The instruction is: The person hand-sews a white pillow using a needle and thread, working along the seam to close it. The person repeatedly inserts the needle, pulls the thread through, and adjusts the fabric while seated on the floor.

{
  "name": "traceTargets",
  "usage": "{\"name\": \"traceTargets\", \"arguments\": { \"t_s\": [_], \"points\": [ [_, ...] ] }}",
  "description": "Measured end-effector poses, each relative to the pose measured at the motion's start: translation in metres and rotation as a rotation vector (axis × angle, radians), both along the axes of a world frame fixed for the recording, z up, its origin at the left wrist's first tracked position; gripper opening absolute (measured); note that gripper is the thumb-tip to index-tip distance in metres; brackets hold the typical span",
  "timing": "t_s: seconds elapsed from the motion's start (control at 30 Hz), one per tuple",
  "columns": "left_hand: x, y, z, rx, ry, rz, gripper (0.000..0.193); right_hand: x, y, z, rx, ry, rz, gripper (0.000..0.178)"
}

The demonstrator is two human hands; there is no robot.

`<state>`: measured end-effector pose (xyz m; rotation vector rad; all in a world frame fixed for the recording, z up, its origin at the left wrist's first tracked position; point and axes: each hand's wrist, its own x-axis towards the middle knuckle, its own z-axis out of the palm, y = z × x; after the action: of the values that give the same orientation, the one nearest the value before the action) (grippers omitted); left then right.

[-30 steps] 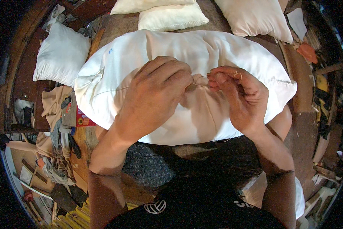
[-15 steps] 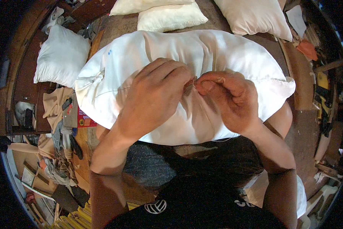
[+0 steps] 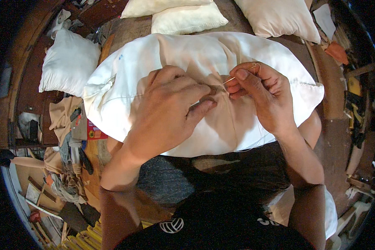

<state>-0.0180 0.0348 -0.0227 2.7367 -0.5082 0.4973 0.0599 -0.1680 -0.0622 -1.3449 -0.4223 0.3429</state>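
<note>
A large white pillow (image 3: 125, 112) lies across my lap, its satiny cloth gathered into folds at the middle. My left hand (image 3: 166, 112) is on top of it, fingers curled and closed on a fold of the cloth. In the pinch of my right hand (image 3: 264, 93) is a thin sewing needle (image 3: 229, 80), its tip slanting down to the left towards the gathered fold. A small loop of pale thread (image 3: 256, 65) shows above the right fingertips. More fine thread trails at the pillow's near edge, below the right hand.
Several cream pillows (image 3: 189, 20) rest on the wooden floor beyond, one larger pillow (image 3: 275, 18) at the far right. A white pillow (image 3: 68, 62) leans at the left. Crumpled cloths (image 3: 62, 116) and clutter line the left side; tools and an orange cloth (image 3: 337, 53) are at the right.
My right hand has moved away from the left, up and to the right, and its needle now shows. The left thumb has dropped lower, away from the index finger.
</note>
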Motion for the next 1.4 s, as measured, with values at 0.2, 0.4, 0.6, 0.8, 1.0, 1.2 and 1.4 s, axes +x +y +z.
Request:
{"name": "traceTargets", "arguments": {
  "t_s": [0.2, 0.4, 0.6, 0.8, 1.0, 1.2, 1.4],
  "points": [
    [-0.001, 0.006, 0.005, -0.082, 0.070, 0.032, 0.022, -0.004, 0.004, 0.001, -0.003, 0.031, 0.007, 0.021],
    [0.003, 0.007, 0.006, -0.162, 0.120, 0.030, 0.021, -0.001, 0.001, 0.000, 0.021, 0.018, 0.016, 0.022],
    [0.004, 0.007, 0.010, -0.191, 0.165, 0.038, 0.017, -0.001, 0.001, 0.001, 0.049, -0.005, 0.015, 0.024],
    [0.004, 0.006, 0.012, -0.214, 0.227, 0.072, 0.015, -0.001, 0.002, 0.000, 0.066, -0.009, 0.018, 0.024],
    [0.004, 0.008, 0.012, -0.219, 0.259, 0.074, 0.014, -0.003, 0.005, -0.002, 0.089, 0.006, 0.011, 0.023],
    [0.004, 0.009, 0.009, -0.241, 0.269, 0.086, 0.013, -0.003, 0.005, -0.003, 0.061, -0.057, 0.033, 0.024],
    [0.007, 0.009, 0.010, -0.274, 0.221, 0.038, 0.009, 0.000, 0.002, 0.000, 0.000, -0.096, 0.040, 0.024]
  ]
}}
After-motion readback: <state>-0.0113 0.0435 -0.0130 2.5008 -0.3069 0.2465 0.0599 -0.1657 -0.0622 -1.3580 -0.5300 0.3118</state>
